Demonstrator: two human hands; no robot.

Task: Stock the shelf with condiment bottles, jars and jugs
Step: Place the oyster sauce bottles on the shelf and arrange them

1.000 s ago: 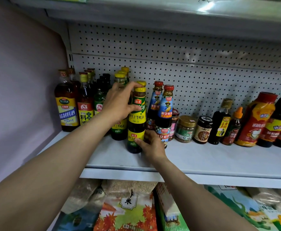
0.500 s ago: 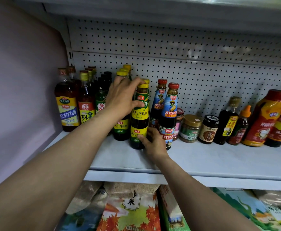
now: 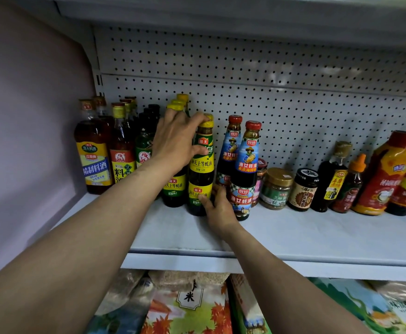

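Observation:
A dark oyster sauce bottle (image 3: 201, 165) with a yellow cap and a green-yellow label stands upright on the white shelf (image 3: 293, 239), in front of a matching bottle (image 3: 174, 189). My left hand (image 3: 175, 143) grips its neck and shoulder from the left, with a finger on the cap. My right hand (image 3: 218, 208) holds its base, thumb on the lower label and fingers curled round the right side. Two red-capped oyster sauce bottles (image 3: 245, 165) stand just to the right, touching my right hand.
Cooking wine bottles (image 3: 93, 153) fill the shelf's left end against the pink wall. Small jars (image 3: 278, 189) and dark and red sauce bottles (image 3: 387, 172) line the back right. Bare shelf lies in front of them. Bags of grain (image 3: 189, 307) lie on the shelf below.
The yellow-capped bottle has slid a little deeper into the shelf, next to its matching bottle. Both hands have stayed on it.

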